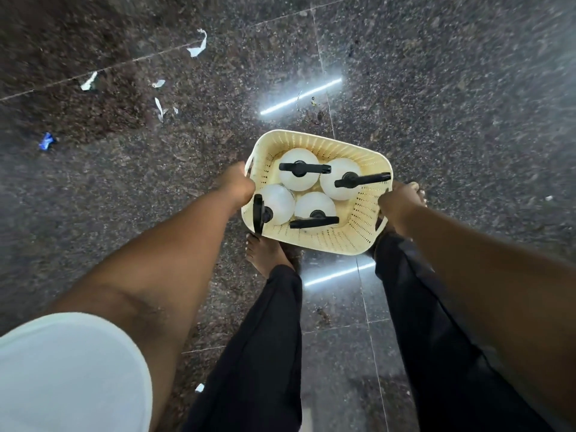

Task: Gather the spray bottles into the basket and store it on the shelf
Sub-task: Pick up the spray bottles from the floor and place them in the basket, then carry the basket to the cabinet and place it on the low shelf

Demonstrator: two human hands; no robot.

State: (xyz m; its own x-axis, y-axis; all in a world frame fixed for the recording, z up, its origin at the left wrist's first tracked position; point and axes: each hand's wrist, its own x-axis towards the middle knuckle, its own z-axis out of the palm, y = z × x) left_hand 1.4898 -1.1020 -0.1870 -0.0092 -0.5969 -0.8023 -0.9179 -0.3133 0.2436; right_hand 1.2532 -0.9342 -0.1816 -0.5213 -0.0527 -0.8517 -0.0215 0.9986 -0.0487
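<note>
A cream perforated plastic basket (pixel 358 241) hangs above the dark floor, held between both hands. Inside it stand several white spray bottles (pixel 298 174) with black trigger heads, upright and close together. My left hand (pixel 238 185) is closed on the basket's left handle. On the right rim and handle, my right hand (pixel 394 205) grips the basket. No shelf is in view.
Dark speckled polished stone floor (pixel 436 88) all around, with ceiling light reflections. White paper scraps (pixel 198 45) and a blue scrap (pixel 46 141) lie at the far left. My bare feet (pixel 265 254) and black trousers are below the basket.
</note>
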